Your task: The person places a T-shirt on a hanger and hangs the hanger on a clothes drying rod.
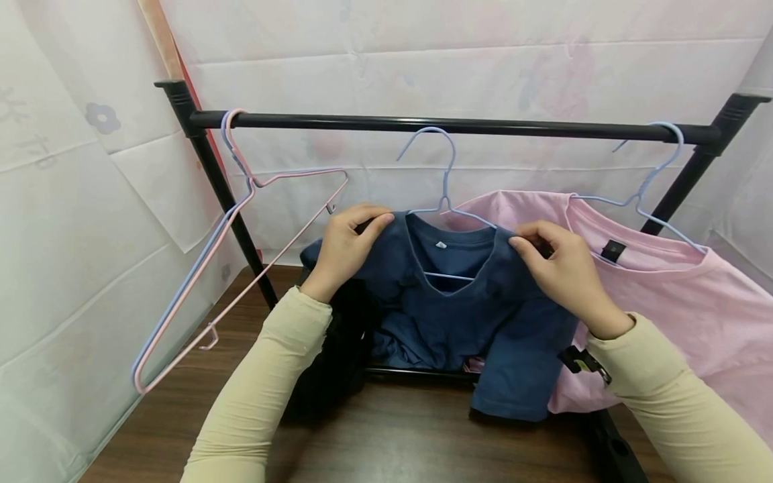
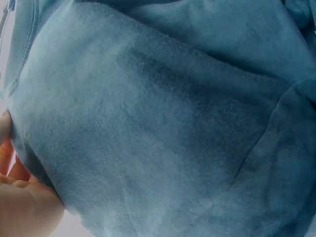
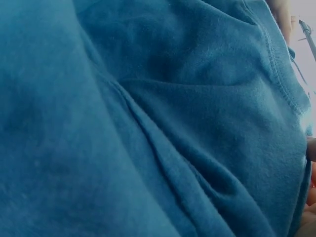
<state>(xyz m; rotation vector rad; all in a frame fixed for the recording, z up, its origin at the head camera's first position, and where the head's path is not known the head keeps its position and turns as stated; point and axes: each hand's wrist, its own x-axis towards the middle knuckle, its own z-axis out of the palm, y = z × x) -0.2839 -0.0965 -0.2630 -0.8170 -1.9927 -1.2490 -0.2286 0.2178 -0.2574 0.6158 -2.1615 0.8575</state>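
A dark blue T-shirt (image 1: 447, 315) with a small neck label is on a light blue hanger (image 1: 446, 181), whose lower bar shows through the neckline. The hanger's hook overlaps the black rail in the head view; I cannot tell whether it rests on it. My left hand (image 1: 350, 245) pinches the shirt's shoulder left of the collar between thumb and fingers. At the other shoulder, my right hand (image 1: 558, 268) pinches the fabric likewise. Blue cloth (image 2: 158, 118) fills most of the left wrist view, with part of a hand at the left edge. Folded blue fabric (image 3: 197, 123) covers the right wrist view.
The black rail (image 1: 338, 123) crosses the back between two posts. Pink and purple-blue hangers (image 1: 208, 235) hang at its left end. On the right, a pink shirt (image 1: 664, 302) hangs from a blue hanger (image 1: 649, 178). Black fabric (image 1: 338, 355) lies below my left wrist, above a brown wooden surface (image 1: 386, 436).
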